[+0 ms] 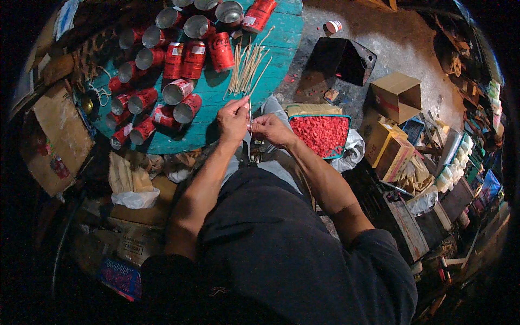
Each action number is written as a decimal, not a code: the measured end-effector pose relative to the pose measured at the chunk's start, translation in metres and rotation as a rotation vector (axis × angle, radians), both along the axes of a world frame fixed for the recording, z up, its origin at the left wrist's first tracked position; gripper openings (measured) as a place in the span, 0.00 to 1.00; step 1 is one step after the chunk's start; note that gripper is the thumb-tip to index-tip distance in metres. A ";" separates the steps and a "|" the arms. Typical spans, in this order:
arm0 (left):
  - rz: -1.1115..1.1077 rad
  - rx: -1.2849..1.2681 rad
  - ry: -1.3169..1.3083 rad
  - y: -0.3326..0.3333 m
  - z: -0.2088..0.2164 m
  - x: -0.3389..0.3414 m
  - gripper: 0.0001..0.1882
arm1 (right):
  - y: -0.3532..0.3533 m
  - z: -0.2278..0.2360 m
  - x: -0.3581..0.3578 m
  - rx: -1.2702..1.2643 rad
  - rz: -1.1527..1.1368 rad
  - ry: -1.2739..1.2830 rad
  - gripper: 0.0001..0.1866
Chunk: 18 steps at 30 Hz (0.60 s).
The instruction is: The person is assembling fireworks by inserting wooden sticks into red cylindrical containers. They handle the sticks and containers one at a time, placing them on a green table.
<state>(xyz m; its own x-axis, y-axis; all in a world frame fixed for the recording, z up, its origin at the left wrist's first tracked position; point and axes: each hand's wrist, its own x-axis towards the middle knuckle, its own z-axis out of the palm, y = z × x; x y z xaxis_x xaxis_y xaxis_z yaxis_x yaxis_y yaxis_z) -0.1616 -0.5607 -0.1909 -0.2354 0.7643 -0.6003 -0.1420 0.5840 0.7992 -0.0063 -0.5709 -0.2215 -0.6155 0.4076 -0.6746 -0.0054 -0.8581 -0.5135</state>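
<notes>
My left hand [234, 120] is closed, thumb and fingers pinching a thin, light strand [250, 108] that runs up and down between my hands. Close beside it, my right hand [272, 130] pinches at the strand's lower part; the exact grip there is too small to make out. Just beyond my fingertips, a loose bundle of long pale strands [249, 67] lies on the turquoise wooden table [216, 116]. Many red drink cans [220, 52] with cut-open tops cover the table's left and far side, some upright, others lying down.
Right of my knees is a teal-rimmed basket [346, 145] of small red pieces. Beyond it, on the floor, are a black open container [342, 60], a small white-and-red tub [333, 26] and cardboard boxes [398, 97]. A cardboard sheet [62, 138] stands left of the table.
</notes>
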 end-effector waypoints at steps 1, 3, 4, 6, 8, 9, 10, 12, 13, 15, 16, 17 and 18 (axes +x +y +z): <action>-0.023 0.006 0.026 0.000 0.000 -0.001 0.12 | 0.000 0.000 0.000 0.020 -0.003 -0.015 0.19; -0.070 0.015 0.080 -0.002 0.000 -0.002 0.12 | 0.000 0.000 -0.001 0.052 0.016 -0.039 0.20; -0.072 0.014 0.075 -0.004 -0.001 -0.002 0.12 | 0.001 0.001 -0.001 0.058 0.034 -0.073 0.20; -0.075 0.014 0.064 -0.007 -0.003 -0.001 0.12 | 0.004 0.002 -0.001 0.073 0.070 -0.139 0.21; -0.085 0.061 0.092 -0.009 -0.005 -0.001 0.11 | 0.006 0.006 0.000 0.045 0.044 -0.150 0.21; -0.096 0.093 0.120 -0.009 -0.006 0.000 0.11 | 0.008 0.009 0.000 0.036 0.040 -0.138 0.21; -0.055 0.066 0.088 -0.010 -0.007 -0.001 0.11 | 0.010 0.011 0.001 0.029 0.071 -0.133 0.19; -0.001 0.038 0.050 -0.011 -0.005 -0.004 0.10 | 0.015 0.017 0.004 0.037 0.123 -0.111 0.15; -0.017 -0.004 0.066 -0.013 -0.002 -0.007 0.11 | 0.016 0.022 0.004 0.033 0.073 -0.076 0.12; -0.058 -0.068 0.110 -0.017 0.007 -0.012 0.12 | 0.017 0.032 0.004 0.014 -0.015 -0.071 0.08; -0.059 -0.047 0.069 -0.019 0.012 -0.012 0.13 | 0.019 0.038 0.007 -0.032 -0.121 -0.075 0.15; -0.063 -0.032 0.025 -0.023 0.017 -0.012 0.14 | 0.021 0.042 0.006 0.018 -0.250 -0.039 0.18; -0.069 -0.019 -0.022 -0.025 0.022 -0.010 0.16 | 0.022 0.046 0.006 0.032 -0.352 -0.063 0.20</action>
